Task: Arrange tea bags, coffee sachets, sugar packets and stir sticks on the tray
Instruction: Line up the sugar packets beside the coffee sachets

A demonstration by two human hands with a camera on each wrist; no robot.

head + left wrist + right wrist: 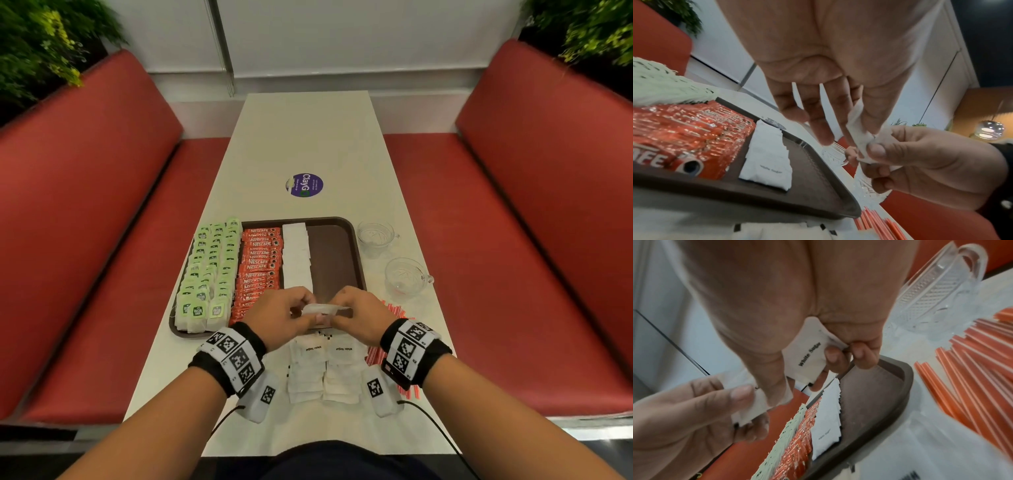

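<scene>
White worktop point(308, 137) between red benches, brown tray point(337, 240) near. Both hands, left hand point(284, 317) and right hand point(363, 313), pinching sugar packets point(323, 310) above the tray's near edge. Best fanned evenly, then laid overlapping beside the white row point(296, 257).

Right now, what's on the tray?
On the tray, left to right: tea bags, red coffee sachets, one row of sugar packets, then bare brown surface. Both hands cover the near edge, so what lies there is hidden.
</scene>
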